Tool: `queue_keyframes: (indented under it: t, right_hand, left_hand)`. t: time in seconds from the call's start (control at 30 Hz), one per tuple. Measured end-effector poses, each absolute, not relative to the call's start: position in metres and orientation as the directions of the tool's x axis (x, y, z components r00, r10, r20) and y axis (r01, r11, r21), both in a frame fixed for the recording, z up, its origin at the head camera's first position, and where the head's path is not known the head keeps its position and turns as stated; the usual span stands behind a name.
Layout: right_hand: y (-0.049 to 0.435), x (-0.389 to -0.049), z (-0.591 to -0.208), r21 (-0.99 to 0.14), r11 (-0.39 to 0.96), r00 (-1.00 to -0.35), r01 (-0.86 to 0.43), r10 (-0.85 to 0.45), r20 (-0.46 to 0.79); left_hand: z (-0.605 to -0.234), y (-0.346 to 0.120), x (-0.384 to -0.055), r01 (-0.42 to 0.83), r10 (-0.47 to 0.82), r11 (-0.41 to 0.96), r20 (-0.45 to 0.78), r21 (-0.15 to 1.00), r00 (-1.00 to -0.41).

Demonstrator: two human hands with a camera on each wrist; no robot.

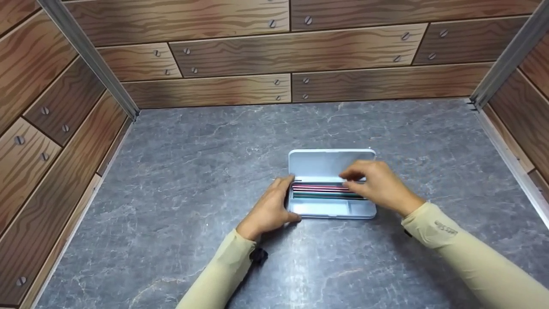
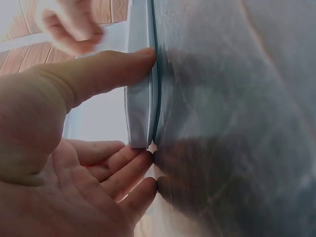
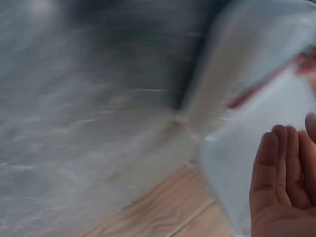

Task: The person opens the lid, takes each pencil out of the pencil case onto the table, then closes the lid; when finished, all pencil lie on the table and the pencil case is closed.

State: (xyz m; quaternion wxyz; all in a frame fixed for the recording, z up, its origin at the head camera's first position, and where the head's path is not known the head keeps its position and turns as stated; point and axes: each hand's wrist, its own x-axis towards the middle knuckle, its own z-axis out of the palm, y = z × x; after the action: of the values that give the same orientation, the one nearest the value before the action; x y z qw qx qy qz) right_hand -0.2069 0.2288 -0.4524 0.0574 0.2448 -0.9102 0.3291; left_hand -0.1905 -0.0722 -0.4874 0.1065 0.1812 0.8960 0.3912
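A pale blue pencil case [image 1: 319, 209] lies on the grey table with its lid [image 1: 317, 163] raised at the back. Several pencils [image 1: 319, 189], red, dark green and other colours, lie lengthwise in its rear compartment. My left hand [image 1: 269, 210] grips the left end of the case. In the left wrist view, the thumb presses the front edge of the case [image 2: 139, 106] and the other fingers reach round its end. Over the right part of the case hovers my right hand [image 1: 375, 184], thumb and forefinger apart. The right wrist view shows its fingers [image 3: 269, 163] fairly straight, holding nothing visible.
The grey marbled tabletop [image 1: 193, 171] surrounds the case. Wood-patterned panels [image 1: 240, 53] wall it in at the back and both sides, with metal corner posts [image 1: 92, 56]. A small divider splits the front compartment of the case.
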Motion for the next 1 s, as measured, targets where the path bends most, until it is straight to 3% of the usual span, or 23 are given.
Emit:
queue_keyframes:
  t: [0.1,0.33,0.67,1.0]
  right_hand:
    - [0.232,-0.209,-0.462,-0.533,0.698,-0.873,-0.479,-0.44,0.209]
    - [0.235,-0.213,-0.469,-0.475,0.716,-0.857,-0.511,-0.466,0.22]
    - [0.232,-0.212,-0.469,-0.461,0.678,-0.817,-0.572,-0.519,0.251]
    - [0.236,-0.209,-0.464,-0.452,0.687,-0.819,-0.569,-0.525,0.232]
  left_hand:
    - [-0.487,-0.072,-0.19,0.247,0.414,0.628,-0.048,0.738,-0.909]
    - [-0.486,-0.072,-0.192,0.269,0.421,0.616,-0.021,0.741,-0.907]
    - [-0.486,-0.073,-0.191,0.269,0.429,0.614,-0.027,0.742,-0.903]
    - [-0.487,-0.072,-0.192,0.267,0.43,0.612,-0.029,0.744,-0.903]
